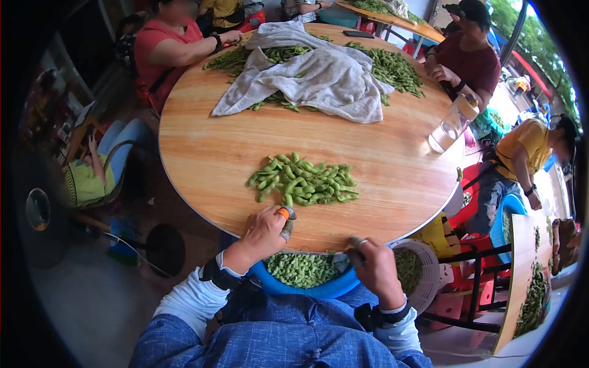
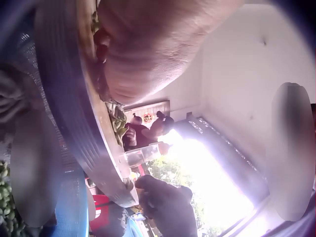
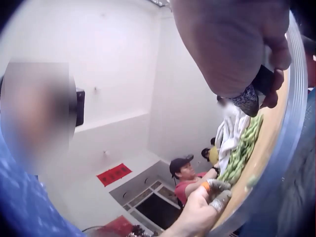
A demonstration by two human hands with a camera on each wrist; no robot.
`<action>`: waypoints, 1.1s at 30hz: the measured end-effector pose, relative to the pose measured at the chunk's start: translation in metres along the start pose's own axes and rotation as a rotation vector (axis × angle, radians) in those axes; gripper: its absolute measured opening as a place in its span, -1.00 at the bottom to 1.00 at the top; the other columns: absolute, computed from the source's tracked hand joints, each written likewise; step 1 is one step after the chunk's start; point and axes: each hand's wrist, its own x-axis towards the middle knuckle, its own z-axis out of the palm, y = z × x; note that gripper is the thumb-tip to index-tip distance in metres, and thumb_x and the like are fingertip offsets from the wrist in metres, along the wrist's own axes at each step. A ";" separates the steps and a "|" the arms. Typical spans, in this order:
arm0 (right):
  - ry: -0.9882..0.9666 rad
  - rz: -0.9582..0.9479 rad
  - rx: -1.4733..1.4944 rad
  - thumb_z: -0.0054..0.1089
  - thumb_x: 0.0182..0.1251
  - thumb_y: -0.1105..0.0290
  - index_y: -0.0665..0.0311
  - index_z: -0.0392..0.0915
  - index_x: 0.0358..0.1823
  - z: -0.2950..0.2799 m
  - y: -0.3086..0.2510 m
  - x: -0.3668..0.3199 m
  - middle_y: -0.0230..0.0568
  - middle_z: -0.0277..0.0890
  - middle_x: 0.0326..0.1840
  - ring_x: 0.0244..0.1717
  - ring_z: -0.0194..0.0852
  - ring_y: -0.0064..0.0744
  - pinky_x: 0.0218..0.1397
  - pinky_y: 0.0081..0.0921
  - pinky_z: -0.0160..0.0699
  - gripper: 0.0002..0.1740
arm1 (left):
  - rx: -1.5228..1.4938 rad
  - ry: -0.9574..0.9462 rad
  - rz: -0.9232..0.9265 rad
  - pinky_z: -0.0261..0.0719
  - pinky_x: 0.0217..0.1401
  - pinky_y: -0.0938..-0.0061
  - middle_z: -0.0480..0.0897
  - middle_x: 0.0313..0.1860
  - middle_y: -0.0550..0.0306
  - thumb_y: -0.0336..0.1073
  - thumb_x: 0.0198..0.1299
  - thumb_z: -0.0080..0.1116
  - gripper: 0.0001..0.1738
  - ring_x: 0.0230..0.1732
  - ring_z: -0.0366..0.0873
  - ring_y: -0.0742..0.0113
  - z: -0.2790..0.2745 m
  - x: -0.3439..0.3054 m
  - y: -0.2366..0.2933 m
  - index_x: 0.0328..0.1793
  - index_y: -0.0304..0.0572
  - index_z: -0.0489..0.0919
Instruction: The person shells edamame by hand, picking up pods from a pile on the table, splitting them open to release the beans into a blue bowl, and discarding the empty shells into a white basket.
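Green pods (image 1: 307, 181) lie in a loose pile on the round wooden table (image 1: 202, 153). At the pile's near edge is the left hand (image 1: 261, 234), with grey covers on its fingertips and an orange band; in the right wrist view this hand (image 3: 197, 212) has its covered thumb and finger apart beside the pods. The right hand (image 1: 375, 267) is over the table's near edge, blurred at the fingertips. In the right wrist view its fingers curl toward a patterned thumb cover (image 3: 247, 102); no pod shows between them. Shelled beans (image 1: 300, 270) fill a blue basin (image 1: 337, 287) below.
Grey cloth (image 1: 319, 80) covers more pods across the table. A clear bottle (image 1: 451, 127) stands at the right, and a phone (image 1: 358, 34) lies at the far edge. A white basket (image 1: 429, 279) is beside the basin. Other people sit around the table.
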 end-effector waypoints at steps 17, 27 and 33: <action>-0.199 0.350 1.337 0.02 0.18 0.41 0.37 0.44 -0.18 0.035 -0.021 0.021 -0.38 0.48 -0.31 -0.32 0.38 -0.65 -0.26 -0.71 0.31 -0.78 | -1.521 -0.373 -0.416 0.35 -0.25 0.71 0.46 -0.28 0.29 -0.39 0.02 0.14 -0.63 -0.33 0.38 0.59 -0.005 -0.016 0.030 -0.04 -0.22 0.34; -0.236 0.321 1.225 0.00 0.19 0.41 0.37 0.44 -0.19 0.027 -0.022 0.018 -0.42 0.47 -0.32 -0.32 0.33 -0.70 -0.27 -0.75 0.27 -0.79 | -1.112 -0.243 -0.255 0.40 -0.35 0.68 0.54 -0.42 0.19 -0.48 0.06 0.02 -0.85 -0.37 0.44 0.60 -0.009 -0.015 0.040 -0.22 -0.38 0.44; -0.213 0.326 1.185 0.01 0.19 0.37 0.35 0.46 -0.24 0.027 -0.024 0.016 -0.48 0.44 -0.38 -0.42 0.25 -0.74 -0.37 -0.77 0.21 -0.80 | -0.934 -0.242 -0.197 0.42 -0.38 0.61 0.56 -0.47 0.11 -0.53 -0.01 0.01 -0.83 -0.42 0.45 0.54 -0.022 -0.012 0.049 -0.23 -0.41 0.45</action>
